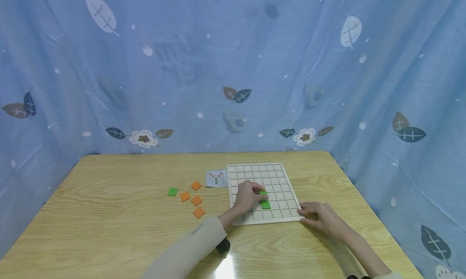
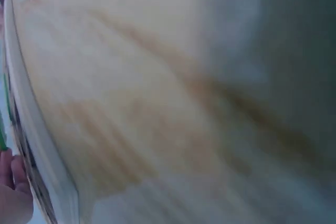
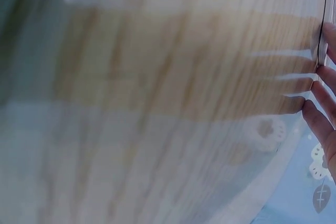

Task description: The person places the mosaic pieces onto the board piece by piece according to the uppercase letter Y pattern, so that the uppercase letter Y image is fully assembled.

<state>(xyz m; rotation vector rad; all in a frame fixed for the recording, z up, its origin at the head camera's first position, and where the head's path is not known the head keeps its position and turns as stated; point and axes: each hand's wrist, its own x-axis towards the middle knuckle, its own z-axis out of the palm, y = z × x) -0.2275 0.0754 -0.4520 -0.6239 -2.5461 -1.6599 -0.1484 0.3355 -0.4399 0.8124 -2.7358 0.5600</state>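
In the head view a pale gridded board [image 1: 278,190] lies on the table. My left hand [image 1: 247,196] is over its middle and pinches a green square tile [image 1: 263,193] between thumb and fingers. Just in front of it another green tile [image 1: 265,205] lies on the grid. My right hand [image 1: 322,218] touches the board's near right corner with its fingertips, the fingers fairly straight. At the left edge of the left wrist view, the board's side [image 2: 39,140] shows with the left fingers beside it. The right fingertips [image 3: 311,111] meet the board edge in the right wrist view.
Left of the board lie several orange tiles [image 1: 196,200] and a loose green tile [image 1: 172,191]. A small pattern card [image 1: 216,178] with a coloured grid lies against the board's left side. A blue leaf-print curtain [image 1: 204,88] surrounds the wooden table [image 1: 120,214].
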